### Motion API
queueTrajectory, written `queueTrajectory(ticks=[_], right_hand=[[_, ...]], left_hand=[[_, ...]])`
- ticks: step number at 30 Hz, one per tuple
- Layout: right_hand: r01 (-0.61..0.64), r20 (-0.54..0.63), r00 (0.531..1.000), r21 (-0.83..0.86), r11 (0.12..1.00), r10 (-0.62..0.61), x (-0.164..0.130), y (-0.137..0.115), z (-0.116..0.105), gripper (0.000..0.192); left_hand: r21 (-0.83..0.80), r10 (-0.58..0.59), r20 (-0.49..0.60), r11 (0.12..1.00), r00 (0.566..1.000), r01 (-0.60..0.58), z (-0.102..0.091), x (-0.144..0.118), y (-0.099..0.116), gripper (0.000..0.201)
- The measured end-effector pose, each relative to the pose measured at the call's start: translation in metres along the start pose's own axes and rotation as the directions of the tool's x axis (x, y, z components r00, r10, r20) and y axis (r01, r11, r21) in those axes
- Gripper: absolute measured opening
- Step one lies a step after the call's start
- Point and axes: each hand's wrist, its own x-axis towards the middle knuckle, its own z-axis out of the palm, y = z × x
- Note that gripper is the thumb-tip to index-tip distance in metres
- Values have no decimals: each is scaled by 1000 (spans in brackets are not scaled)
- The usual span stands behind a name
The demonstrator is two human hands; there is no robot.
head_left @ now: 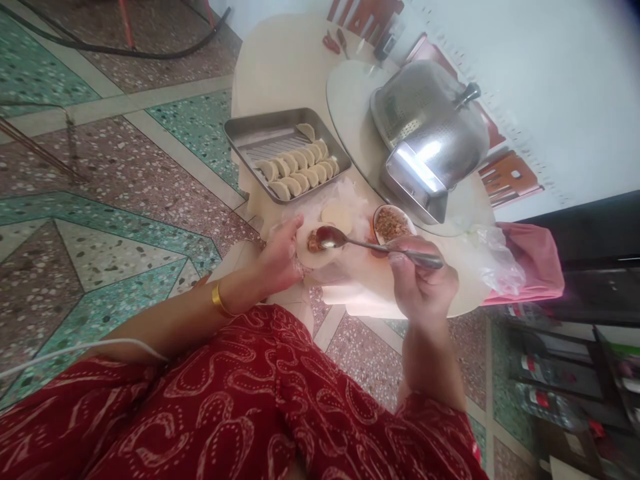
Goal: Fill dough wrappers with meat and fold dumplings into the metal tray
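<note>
My left hand [281,257] cups a round dumpling wrapper [313,255] with a small lump of minced filling [314,243] on it. My right hand [423,283] grips a metal spoon [373,245] by the handle; its bowl rests over the wrapper beside the filling. A small bowl of brownish filling [390,224] stands just behind the spoon. A stack of wrappers [337,215] lies on plastic next to it. Farther back, a steel tray [253,133] holds several folded dumplings [300,170] in rows.
A big steel pot with a perforated lid [430,127] sits on a round glass turntable [353,120]. A clear plastic bag [493,257] and pink cloth [537,263] lie at the table's right edge. Patterned terrazzo floor [125,213] spreads left; bottles [545,387] stand at lower right.
</note>
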Motion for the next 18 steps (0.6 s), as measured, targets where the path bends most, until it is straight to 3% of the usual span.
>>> queueTrajectory(ticks=[7,14,18], right_hand=[[54,-38,998,64,996,-52,2,3,-2,19],[109,92,989,80,991,-116,-5,6,1,28],[135,61,988,69,988,-139,-9,8,-3,29]], left_hand=[[-7,12,50,1000,999,-11,-4,-1,-1,51],[-6,-6,52,1000,999,6,-3,1,1,55],[4,-3,46,1000,999,3,-2,1,1,57]])
